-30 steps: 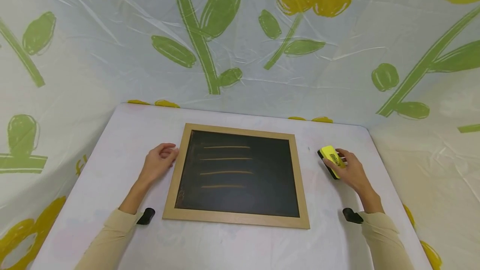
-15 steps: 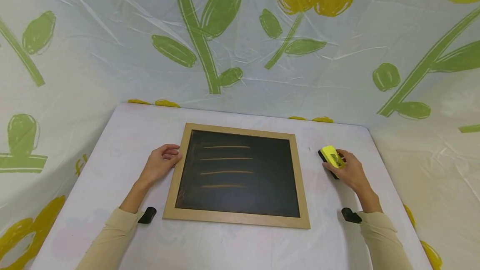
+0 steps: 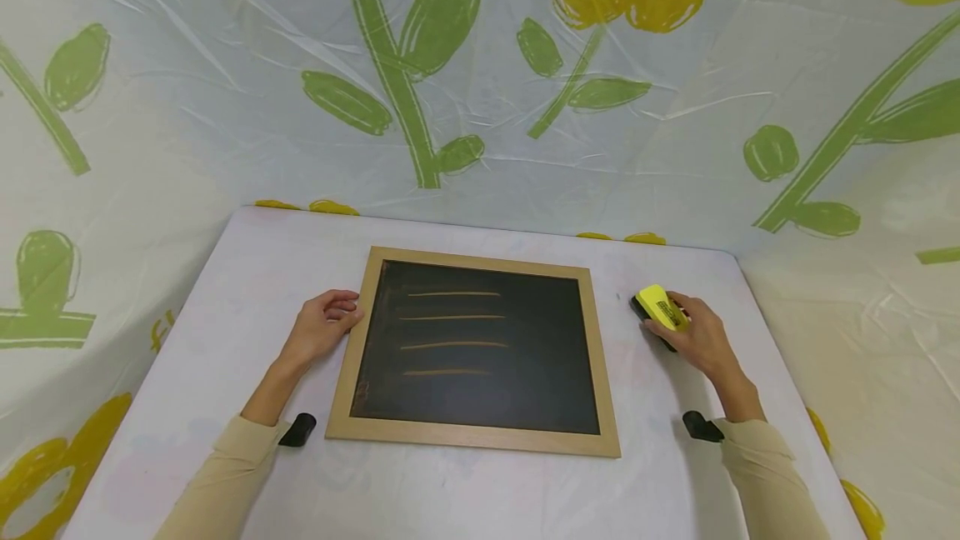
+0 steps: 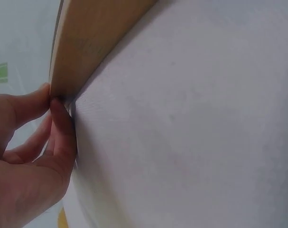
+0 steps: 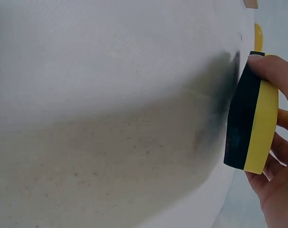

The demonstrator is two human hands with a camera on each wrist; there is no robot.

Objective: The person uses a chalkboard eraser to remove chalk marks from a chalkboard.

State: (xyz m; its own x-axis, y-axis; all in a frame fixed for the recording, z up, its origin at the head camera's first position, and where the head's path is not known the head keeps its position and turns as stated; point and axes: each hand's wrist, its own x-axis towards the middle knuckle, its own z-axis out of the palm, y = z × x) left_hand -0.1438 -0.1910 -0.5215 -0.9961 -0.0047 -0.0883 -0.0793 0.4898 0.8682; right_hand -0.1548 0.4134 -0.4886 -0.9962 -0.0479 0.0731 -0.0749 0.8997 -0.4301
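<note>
A chalkboard (image 3: 543, 348) in a light wooden frame lies on the white table, with several short orange-brown chalk lines (image 3: 453, 345) on its left half. My left hand (image 3: 321, 330) is at the left side of the frame; in the left wrist view its thumb and a fingertip pinch the wooden edge (image 4: 94, 40). To the right of the board, my right hand (image 3: 707, 338) grips a yellow and black board eraser (image 3: 660, 305). Seen from the right wrist, the eraser (image 5: 262, 126) is held above the table, its dark felt side turned toward the tabletop.
A white cloth covers the table (image 3: 450, 494). Behind and beside it hangs a pale curtain (image 3: 247, 107) printed with green stems and yellow flowers. Black wrist devices (image 3: 300, 430) stick out by the cuffs. Dark specks (image 5: 106, 166) dot the cloth near the right hand.
My left hand has shifted slightly right to the board's frame and now pinches it. The right hand has lifted the eraser a little and moved it slightly away from me. The chalk lines look the same.
</note>
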